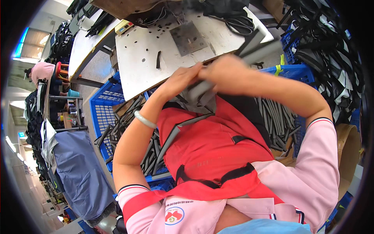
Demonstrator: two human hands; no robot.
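Note:
My left hand point(182, 80) and my right hand point(226, 74) meet over my lap at the table's front edge. Grey strips point(200, 93) hang below the hands, and the left fingers close on them. Motion blurs my right hand, which looks closed round the same bundle. Blurred grey strip ends point(259, 50) stick out beyond it, up and to the right. One more grey strip point(170, 140) lies across my red apron point(218, 144). On the white table point(134, 64), a small dark strip point(158, 59) lies near a square metal plate point(188, 38).
Blue crates of grey strips stand either side of my lap: the left crate point(102, 113) and the right crate point(298, 71). A black cable point(235, 24) coils on the tabletop. Dark material piles point(327, 50) rise at right. At far left a person in pink point(42, 72) sits.

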